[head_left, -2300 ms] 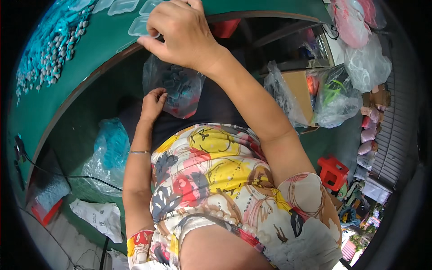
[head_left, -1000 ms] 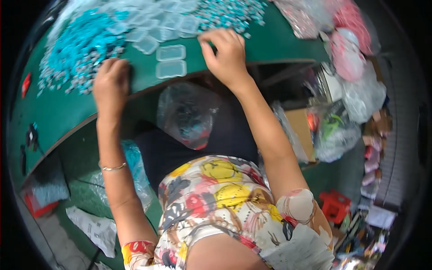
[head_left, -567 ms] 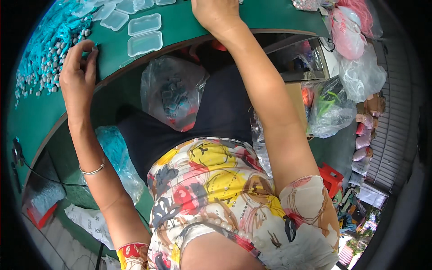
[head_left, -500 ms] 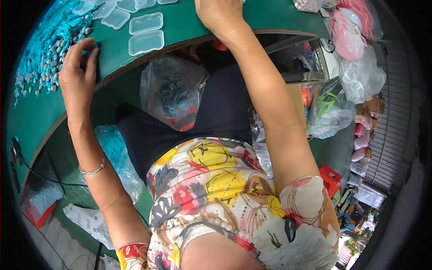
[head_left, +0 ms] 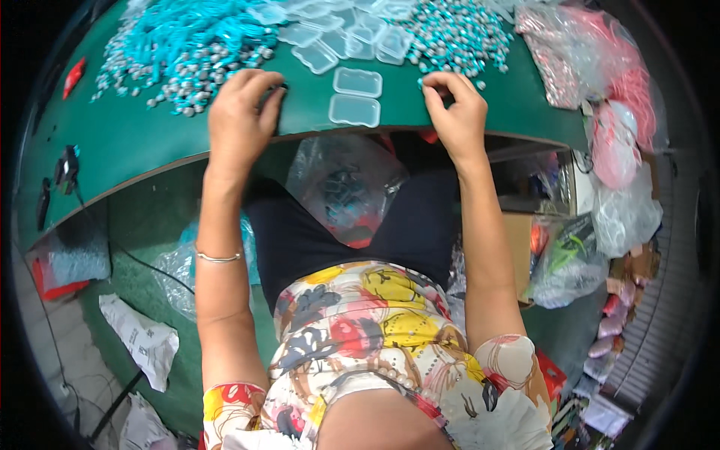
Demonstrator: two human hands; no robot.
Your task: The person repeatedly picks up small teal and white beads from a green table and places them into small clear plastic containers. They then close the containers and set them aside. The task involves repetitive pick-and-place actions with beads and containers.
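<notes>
An opened clear plastic box (head_left: 355, 110) lies on the green table near its front edge, one half behind the other. To its left is my left hand (head_left: 241, 112), fingers curled and thumb close to the fingertips beside a heap of turquoise cords with grey and turquoise beads (head_left: 199, 71). What those fingers hold, if anything, is too small to make out. On the box's other side my right hand (head_left: 461, 116) pinches thumb and forefinger together, with a speck of turquoise like a bead at the tips. Just beyond it spreads a pile of turquoise and silver beads (head_left: 457, 37).
More clear plastic boxes (head_left: 352, 34) lie at the back between the heaps. Bags of pink cord and beads (head_left: 559, 64) fill the right end. A red item (head_left: 73, 78) and a black device (head_left: 67, 169) are at left. Beneath the table edge hangs a plastic bag (head_left: 345, 184).
The view has shifted, bringing the bead pile at the right into sight. My right hand has drawn back from the far side toward the table's front; my left stays by the cord heap.
</notes>
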